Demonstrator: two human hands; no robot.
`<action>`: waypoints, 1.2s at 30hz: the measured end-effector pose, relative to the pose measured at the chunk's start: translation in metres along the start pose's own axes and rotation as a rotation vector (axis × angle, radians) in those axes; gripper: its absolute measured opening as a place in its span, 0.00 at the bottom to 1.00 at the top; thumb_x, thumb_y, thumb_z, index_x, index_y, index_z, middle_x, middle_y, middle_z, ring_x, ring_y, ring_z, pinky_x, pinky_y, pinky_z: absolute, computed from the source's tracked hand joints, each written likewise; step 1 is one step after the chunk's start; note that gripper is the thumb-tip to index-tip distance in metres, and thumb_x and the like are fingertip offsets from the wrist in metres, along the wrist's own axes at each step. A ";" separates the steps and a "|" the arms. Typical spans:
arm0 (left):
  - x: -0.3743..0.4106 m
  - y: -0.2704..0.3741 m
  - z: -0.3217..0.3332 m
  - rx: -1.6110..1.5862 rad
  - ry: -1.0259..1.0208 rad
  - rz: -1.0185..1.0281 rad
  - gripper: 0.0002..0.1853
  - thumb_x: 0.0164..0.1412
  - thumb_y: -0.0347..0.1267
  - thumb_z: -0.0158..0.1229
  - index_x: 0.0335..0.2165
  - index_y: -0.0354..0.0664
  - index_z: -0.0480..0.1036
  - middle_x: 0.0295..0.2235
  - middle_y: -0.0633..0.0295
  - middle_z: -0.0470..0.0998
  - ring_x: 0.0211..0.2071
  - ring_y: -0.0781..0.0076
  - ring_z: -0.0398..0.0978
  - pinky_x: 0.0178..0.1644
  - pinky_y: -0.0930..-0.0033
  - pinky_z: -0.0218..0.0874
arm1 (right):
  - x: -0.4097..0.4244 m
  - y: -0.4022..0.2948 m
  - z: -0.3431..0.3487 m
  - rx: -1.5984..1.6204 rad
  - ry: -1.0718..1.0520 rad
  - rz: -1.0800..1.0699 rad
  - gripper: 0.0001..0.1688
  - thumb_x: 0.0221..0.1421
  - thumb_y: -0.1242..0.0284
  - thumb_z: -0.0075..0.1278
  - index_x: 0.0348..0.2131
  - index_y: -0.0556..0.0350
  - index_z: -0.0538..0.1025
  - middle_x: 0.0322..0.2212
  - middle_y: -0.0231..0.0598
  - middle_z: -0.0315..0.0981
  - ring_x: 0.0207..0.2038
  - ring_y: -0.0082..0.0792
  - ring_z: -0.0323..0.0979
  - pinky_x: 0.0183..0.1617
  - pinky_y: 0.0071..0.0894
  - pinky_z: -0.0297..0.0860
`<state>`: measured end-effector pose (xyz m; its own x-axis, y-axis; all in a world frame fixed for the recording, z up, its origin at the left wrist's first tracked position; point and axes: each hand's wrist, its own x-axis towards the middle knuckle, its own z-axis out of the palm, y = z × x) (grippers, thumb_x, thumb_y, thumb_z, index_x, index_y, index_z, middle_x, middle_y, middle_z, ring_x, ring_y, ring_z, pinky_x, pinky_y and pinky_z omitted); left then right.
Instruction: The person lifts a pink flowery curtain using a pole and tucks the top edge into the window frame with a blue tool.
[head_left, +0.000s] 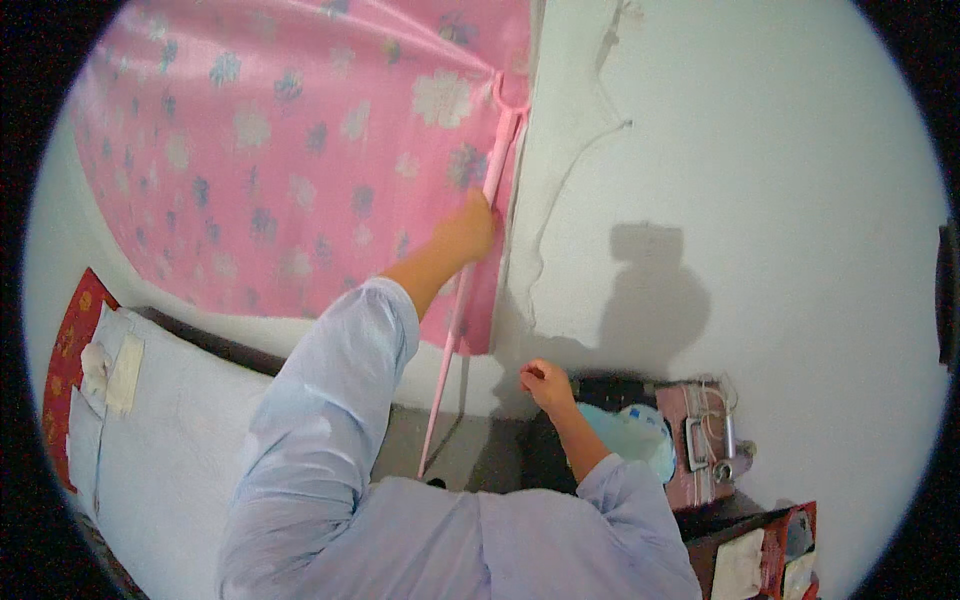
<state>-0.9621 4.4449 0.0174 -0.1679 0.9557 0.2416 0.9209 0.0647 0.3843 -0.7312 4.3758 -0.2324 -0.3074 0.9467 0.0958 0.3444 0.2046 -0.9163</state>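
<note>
My left hand (471, 229) is wrapped around the shaft of a pink forked pole (457, 315), of the kind used for hanging clothes. The pole slants from the floor up along the right side of a pink flowered curtain (300, 172). Its U-shaped fork (512, 101) lies at the curtain's right edge, where folds in the cloth run towards it. Lower and to the right, my right hand (549, 385) is raised in front of the wall, fingers curled loosely, with nothing seen in it.
On the left is a bed (180, 420) with a pale sheet and a red patterned edge (71, 375). Below my right hand sit a light blue bag (637, 435) and a pink case (679, 450) with cords on it. A cable (559, 195) runs down the white wall (787, 225).
</note>
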 end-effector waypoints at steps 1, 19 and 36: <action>0.009 -0.007 0.000 -0.016 -0.013 0.024 0.31 0.59 0.43 0.47 0.51 0.30 0.51 0.36 0.40 0.76 0.36 0.44 0.76 0.38 0.51 0.66 | -0.013 -0.003 0.006 0.081 -0.058 0.034 0.04 0.53 0.76 0.49 0.31 0.59 0.74 0.23 0.31 0.73 0.24 0.22 0.68 0.29 0.22 0.65; 0.009 -0.037 0.013 -0.147 0.194 0.186 0.19 0.57 0.39 0.49 0.42 0.37 0.63 0.36 0.42 0.74 0.39 0.43 0.73 0.43 0.46 0.63 | -0.196 0.073 -0.014 0.301 0.009 0.557 0.06 0.56 0.71 0.50 0.31 0.56 0.73 0.25 0.36 0.74 0.26 0.26 0.72 0.28 0.24 0.67; -0.094 -0.078 -0.009 -1.049 0.280 0.146 0.07 0.63 0.33 0.48 0.32 0.42 0.61 0.16 0.70 0.61 0.14 0.84 0.58 0.16 0.78 0.50 | -0.176 0.067 0.101 0.077 -0.276 0.518 0.08 0.51 0.72 0.50 0.30 0.59 0.75 0.21 0.39 0.74 0.21 0.29 0.72 0.24 0.29 0.69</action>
<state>-1.0216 4.3472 -0.0277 -0.2779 0.8267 0.4892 0.2034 -0.4471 0.8711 -0.7434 4.1980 -0.3498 -0.3395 0.8164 -0.4670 0.4492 -0.2955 -0.8432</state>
